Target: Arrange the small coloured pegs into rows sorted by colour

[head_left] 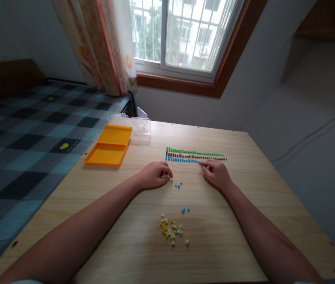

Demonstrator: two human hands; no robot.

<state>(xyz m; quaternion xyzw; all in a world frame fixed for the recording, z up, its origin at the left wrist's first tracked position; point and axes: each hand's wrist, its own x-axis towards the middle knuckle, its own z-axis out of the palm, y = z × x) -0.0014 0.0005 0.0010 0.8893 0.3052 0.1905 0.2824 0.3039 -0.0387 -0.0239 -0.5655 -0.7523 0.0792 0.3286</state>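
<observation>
Three rows of tiny toy bricks lie on the table: a green row (195, 152) farthest off, a brown row (189, 156) in the middle and a blue row (185, 160) nearest me. At the right end of the blue row, my right hand (216, 172) is closed, its fingertips pinched on a small blue brick partly hidden by them. My left hand (155, 174) rests on the table with curled fingers beside a loose blue brick (171, 180); what it holds, if anything, is hidden. Several more loose blue bricks (178, 186) lie between the hands.
Closer to me is a loose pile of yellow and cream bricks (170, 230), with a few blue bricks (183, 210) just beyond it. An open orange case (108, 154) and clear plastic boxes (140, 128) stand at the far left. A checked bed (37, 130) adjoins the table's left edge.
</observation>
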